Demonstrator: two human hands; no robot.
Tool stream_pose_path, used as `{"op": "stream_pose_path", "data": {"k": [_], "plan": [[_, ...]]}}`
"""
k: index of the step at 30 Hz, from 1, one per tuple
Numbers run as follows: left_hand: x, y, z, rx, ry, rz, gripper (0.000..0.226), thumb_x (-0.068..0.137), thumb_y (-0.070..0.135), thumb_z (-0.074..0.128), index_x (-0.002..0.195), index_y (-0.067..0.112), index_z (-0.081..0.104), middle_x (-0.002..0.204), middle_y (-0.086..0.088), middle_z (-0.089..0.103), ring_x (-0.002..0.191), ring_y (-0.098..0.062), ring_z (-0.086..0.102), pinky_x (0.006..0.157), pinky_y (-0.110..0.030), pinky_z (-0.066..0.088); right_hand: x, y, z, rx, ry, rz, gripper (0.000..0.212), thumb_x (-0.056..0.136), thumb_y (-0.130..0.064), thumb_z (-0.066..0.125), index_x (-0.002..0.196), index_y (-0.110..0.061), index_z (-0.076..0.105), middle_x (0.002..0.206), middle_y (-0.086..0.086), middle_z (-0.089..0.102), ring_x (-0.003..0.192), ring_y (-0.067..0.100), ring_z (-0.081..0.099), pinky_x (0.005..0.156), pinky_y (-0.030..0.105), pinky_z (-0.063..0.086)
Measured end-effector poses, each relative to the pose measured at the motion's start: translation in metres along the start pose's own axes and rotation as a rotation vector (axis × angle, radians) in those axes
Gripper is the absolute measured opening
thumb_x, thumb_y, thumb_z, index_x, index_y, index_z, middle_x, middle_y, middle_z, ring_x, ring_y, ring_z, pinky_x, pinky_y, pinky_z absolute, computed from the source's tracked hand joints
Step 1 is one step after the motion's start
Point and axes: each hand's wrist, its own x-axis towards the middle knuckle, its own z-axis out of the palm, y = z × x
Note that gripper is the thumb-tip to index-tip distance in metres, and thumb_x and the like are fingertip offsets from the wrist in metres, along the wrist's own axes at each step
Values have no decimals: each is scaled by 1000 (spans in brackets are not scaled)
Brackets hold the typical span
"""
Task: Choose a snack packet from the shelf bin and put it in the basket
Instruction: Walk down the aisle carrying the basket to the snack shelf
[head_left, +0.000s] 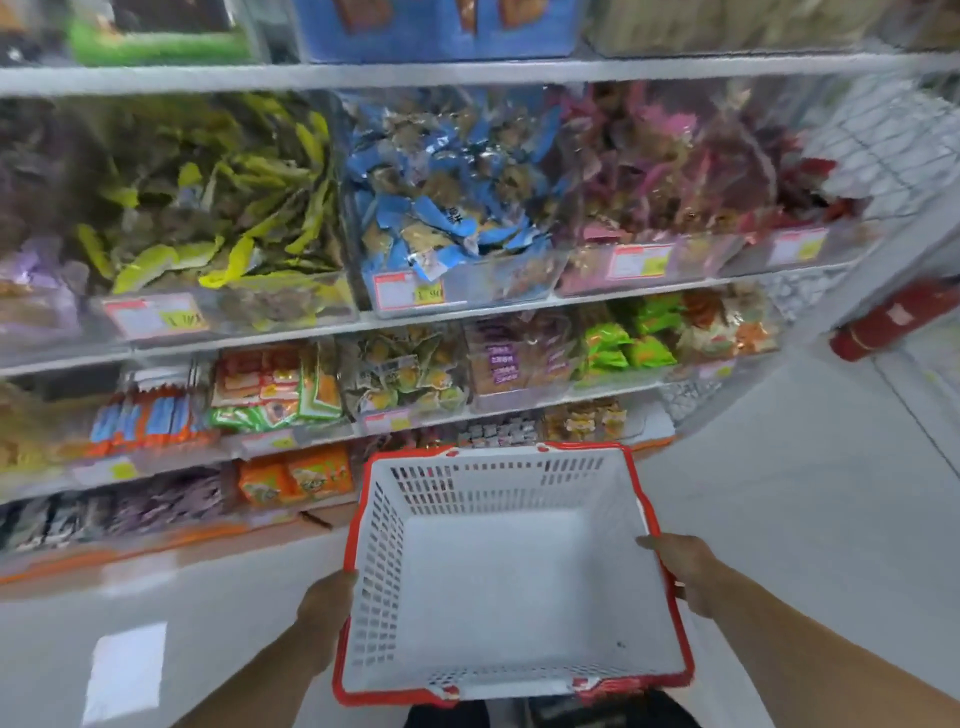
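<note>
I hold a white plastic basket (498, 470) with a red rim low in front of me; nothing lies inside it. My left hand (327, 597) grips its left rim and my right hand (685, 571) grips its right rim. Above the basket, a clear shelf bin (457, 291) is heaped with blue snack packets (441, 208). Left of it a bin holds yellow-green packets (228, 208), and to the right a bin holds pink and dark red packets (670, 171).
Lower shelves (311, 332) carry orange, green and purple packets in more bins, with price tags on the bin fronts. A red fire extinguisher (893, 322) leans at the right beside the shelf end. The pale floor (779, 467) stretches right and below.
</note>
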Motion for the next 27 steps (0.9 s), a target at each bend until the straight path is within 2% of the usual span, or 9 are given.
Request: {"op": "stream_pose_path", "data": {"k": [2, 3, 5, 7, 11, 15, 19, 23, 27], "plan": [[-12, -14, 8, -52, 27, -26, 25, 101, 24, 59, 101, 3, 72, 83, -17, 78, 73, -36, 77, 59, -40, 61, 13, -15, -1, -70, -31, -27, 31, 86, -13, 77, 110, 5, 69, 101, 22, 74, 92, 38, 71, 78, 41, 58], [-13, -25, 14, -54, 58, -41, 25, 101, 25, 59, 101, 4, 73, 83, -17, 78, 73, -36, 77, 62, -43, 62, 18, -23, -3, -107, -51, -44, 30, 86, -12, 77, 109, 5, 69, 105, 22, 73, 94, 39, 70, 81, 42, 57], [-16, -44, 32, -100, 151, -55, 29, 101, 28, 59, 100, 4, 74, 83, -17, 78, 77, -40, 76, 76, -51, 63, 31, -36, -8, -167, -111, -87, 24, 88, -11, 75, 106, 3, 69, 107, 21, 73, 87, 35, 70, 71, 37, 56], [-25, -59, 55, -157, 215, -49, 28, 100, 27, 60, 98, 2, 74, 79, -17, 77, 77, -40, 74, 76, -49, 62, 44, -45, -19, -210, -168, -130, 25, 90, -12, 73, 110, 3, 70, 102, 19, 74, 83, 33, 71, 67, 35, 56], [-57, -77, 103, -289, 271, -61, 21, 97, 19, 64, 92, 1, 73, 89, -23, 75, 78, -40, 71, 83, -55, 59, 52, -45, -52, -255, -185, -162, 35, 91, -12, 71, 121, 6, 65, 115, 24, 71, 101, 41, 70, 94, 50, 56], [-74, -79, 126, -310, 255, -62, 23, 97, 17, 64, 98, -3, 74, 94, -24, 74, 86, -42, 72, 88, -57, 58, 52, -43, -71, -242, -159, -174, 36, 92, -11, 70, 123, 7, 63, 115, 25, 70, 101, 42, 69, 94, 55, 56], [-66, -74, 116, -294, 251, -73, 24, 99, 20, 63, 99, -2, 73, 95, -24, 74, 87, -43, 72, 84, -52, 61, 46, -34, -60, -215, -148, -125, 38, 92, -11, 69, 125, 8, 62, 117, 26, 68, 104, 43, 68, 95, 56, 55], [-50, -75, 85, -244, 220, -113, 25, 98, 22, 62, 99, -1, 73, 89, -21, 75, 75, -39, 73, 64, -41, 61, 34, -23, -38, -190, -117, -82, 41, 93, -9, 68, 128, 9, 59, 123, 28, 66, 110, 45, 65, 98, 57, 53], [-31, -66, 58, -202, 221, -107, 26, 99, 23, 60, 101, 0, 72, 93, -22, 74, 83, -41, 72, 79, -50, 62, 33, -13, -16, -187, -98, -94, 40, 94, -8, 67, 130, 10, 58, 129, 27, 63, 116, 44, 62, 102, 52, 51]]}}
